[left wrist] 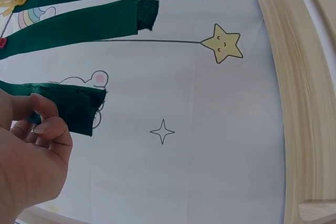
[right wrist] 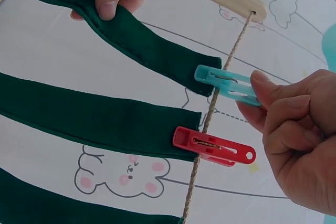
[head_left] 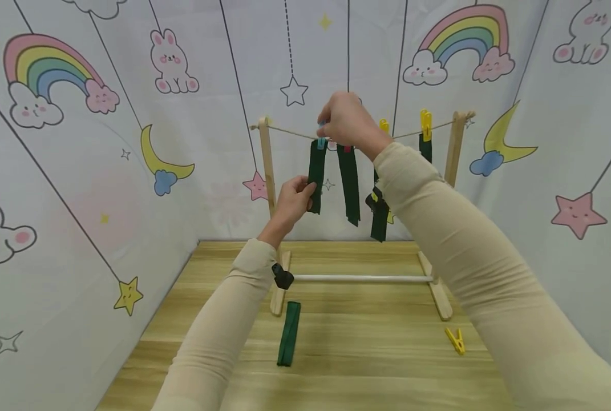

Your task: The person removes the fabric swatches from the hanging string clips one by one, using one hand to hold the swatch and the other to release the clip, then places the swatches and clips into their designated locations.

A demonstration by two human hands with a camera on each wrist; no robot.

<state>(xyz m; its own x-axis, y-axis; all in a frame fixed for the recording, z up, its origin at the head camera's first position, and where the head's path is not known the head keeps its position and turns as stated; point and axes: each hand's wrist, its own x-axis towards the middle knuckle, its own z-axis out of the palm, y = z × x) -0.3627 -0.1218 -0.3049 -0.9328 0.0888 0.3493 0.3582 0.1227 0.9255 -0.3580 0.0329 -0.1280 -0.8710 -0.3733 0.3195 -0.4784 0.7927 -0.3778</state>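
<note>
My right hand pinches the handle end of a blue clothespin, whose jaws sit over the rope and the top of a dark green fabric strip. Lower on that same strip, my left hand grips the cloth between thumb and fingers. Beside it, a red clothespin fastens another green strip to the rope. Farther right hang more green strips under yellow clothespins, partly hidden by my right arm in the head view.
A wooden stand with posts and a white crossbar carries the rope. On the wood-grain table lie a folded green strip at left and a yellow clothespin at right. Printed cloth walls surround the table.
</note>
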